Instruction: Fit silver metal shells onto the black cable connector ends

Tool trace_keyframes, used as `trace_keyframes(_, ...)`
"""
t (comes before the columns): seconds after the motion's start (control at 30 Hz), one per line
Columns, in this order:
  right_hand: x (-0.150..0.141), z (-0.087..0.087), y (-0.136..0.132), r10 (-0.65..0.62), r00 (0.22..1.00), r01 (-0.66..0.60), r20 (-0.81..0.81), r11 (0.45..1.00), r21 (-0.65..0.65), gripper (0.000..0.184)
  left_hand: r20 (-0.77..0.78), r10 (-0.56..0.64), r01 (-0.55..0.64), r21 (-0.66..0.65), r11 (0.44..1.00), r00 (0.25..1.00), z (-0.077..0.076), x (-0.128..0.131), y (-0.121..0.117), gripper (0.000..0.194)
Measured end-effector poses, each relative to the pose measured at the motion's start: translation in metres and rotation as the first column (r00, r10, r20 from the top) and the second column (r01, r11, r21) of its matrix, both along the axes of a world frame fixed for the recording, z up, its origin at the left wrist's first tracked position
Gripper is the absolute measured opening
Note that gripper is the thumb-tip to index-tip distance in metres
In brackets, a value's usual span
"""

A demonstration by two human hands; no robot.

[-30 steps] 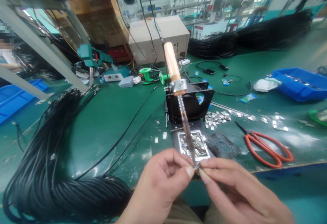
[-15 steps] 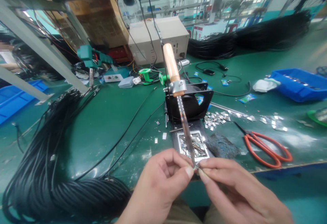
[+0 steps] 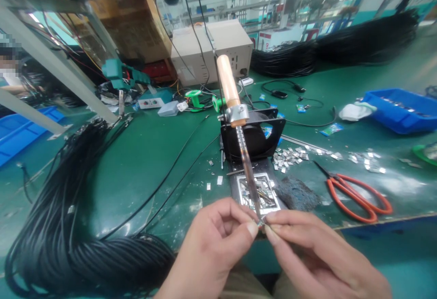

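My left hand and my right hand meet at the table's near edge, both pinched on a tiny metal part between thumbs and forefingers. The part touches the tip of a fixed soldering iron with a wooden handle, clamped on a black stand and slanting down toward me. Under the tip lies a small metal tray with solder scraps. What else the fingers hold is hidden.
A big coil of black cables fills the left. Red-handled scissors and scattered small metal pieces lie right of the stand. A blue bin sits far right, a beige box unit at the back. A person is at the far left.
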State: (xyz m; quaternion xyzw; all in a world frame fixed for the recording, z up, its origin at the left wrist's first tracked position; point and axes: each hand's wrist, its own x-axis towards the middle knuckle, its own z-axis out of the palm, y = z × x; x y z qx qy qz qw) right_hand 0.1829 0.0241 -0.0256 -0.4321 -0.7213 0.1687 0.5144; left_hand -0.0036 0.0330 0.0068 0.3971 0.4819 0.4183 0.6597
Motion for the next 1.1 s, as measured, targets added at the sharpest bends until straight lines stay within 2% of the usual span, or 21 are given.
trace_keyframes(0.37,0.0056,-0.0053,-0.0040,0.015,1.000,-0.015,0.009,1.000,0.010,0.020,0.006,-0.012,0.012,-0.007,1.000,1.000,-0.0006,0.0008,-0.0005,0.021)
trace_keyframes(1.1,-0.0018,-0.0004,-0.0020,-0.002,0.999,0.000,-0.045,0.999,-0.042,0.020,-0.015,0.015,-0.015,0.008,1.000,1.000,0.0018,0.0011,0.0000,0.023)
